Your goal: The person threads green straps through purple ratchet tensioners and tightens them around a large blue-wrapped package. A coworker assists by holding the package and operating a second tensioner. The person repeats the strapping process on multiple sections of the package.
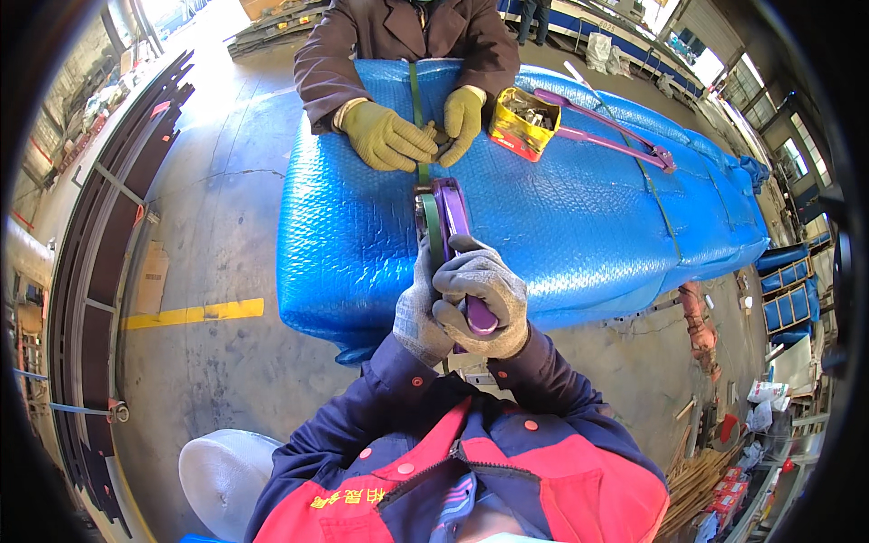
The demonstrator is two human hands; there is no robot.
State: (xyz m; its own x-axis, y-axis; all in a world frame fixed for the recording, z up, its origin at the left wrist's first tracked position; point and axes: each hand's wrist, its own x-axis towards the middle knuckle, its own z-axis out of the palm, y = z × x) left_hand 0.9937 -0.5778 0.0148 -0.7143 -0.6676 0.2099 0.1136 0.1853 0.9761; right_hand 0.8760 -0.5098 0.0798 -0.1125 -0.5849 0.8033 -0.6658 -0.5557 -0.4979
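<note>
A purple strapping tensioner [450,213] stands on the near part of a large bundle wrapped in blue bubble film [362,235]. Gray-gloved, my right hand [489,294] is wrapped around the tensioner's purple handle, whose end shows below the fingers. My left hand [422,312], in a gray glove too, closes on the green strap [432,231] beside the tool; its fingertips are partly hidden. Across the bundle, a co-worker's yellow-green gloved hands [389,136] meet over the strap line, with a small dark metal piece [441,138] between the fingers.
A yellow and red box of small metal pieces [526,122] and a purple long-handled tool [615,131] lie on the bundle. More green straps [665,217] cross it. Long dark profiles [104,235] are stacked at left. A white wrapped roll [226,480] is near my left side.
</note>
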